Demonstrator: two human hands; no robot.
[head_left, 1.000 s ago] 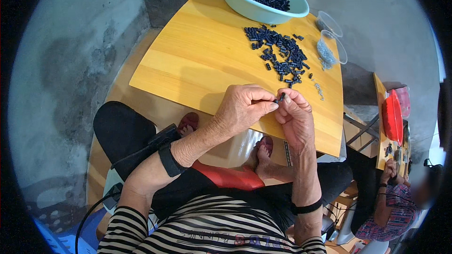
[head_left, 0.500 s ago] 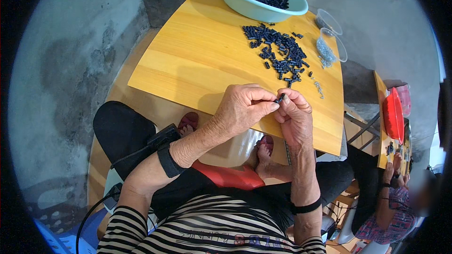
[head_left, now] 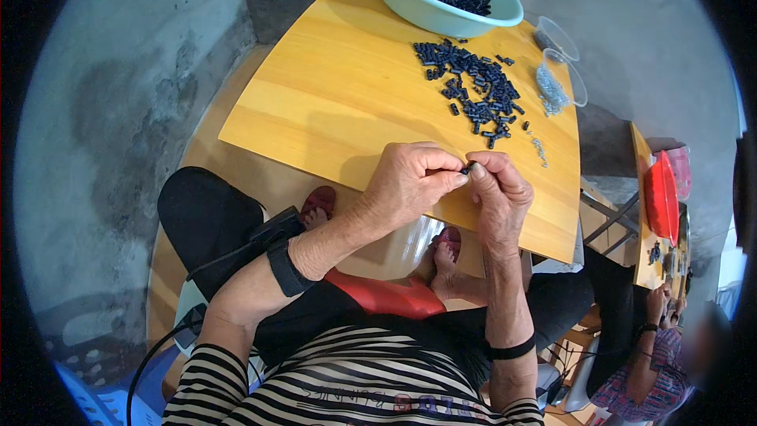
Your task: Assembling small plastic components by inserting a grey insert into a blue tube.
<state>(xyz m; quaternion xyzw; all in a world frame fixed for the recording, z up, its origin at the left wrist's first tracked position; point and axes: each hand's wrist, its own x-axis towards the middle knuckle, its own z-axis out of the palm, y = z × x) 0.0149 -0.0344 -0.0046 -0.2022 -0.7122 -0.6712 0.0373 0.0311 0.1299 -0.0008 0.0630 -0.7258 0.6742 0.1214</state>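
A honey-yellow wooden bench [head_left: 347, 102] is carrying a pale turquoise bowl [head_left: 426, 9] filled with black pieces, and a black heap of small parts [head_left: 473, 91] is lying beside clear plastic cups [head_left: 564, 71]. The person is wearing a black-and-white striped shirt [head_left: 347, 386], black wristbands [head_left: 284, 268] and red sandals [head_left: 319, 201]. A red tray [head_left: 661, 197] is showing at right. The floor [head_left: 118, 110] is showing mottled grey.

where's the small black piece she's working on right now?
In the head view, the small black piece is pinched between the fingertips of the left hand and right hand, above the near edge of the wooden table.
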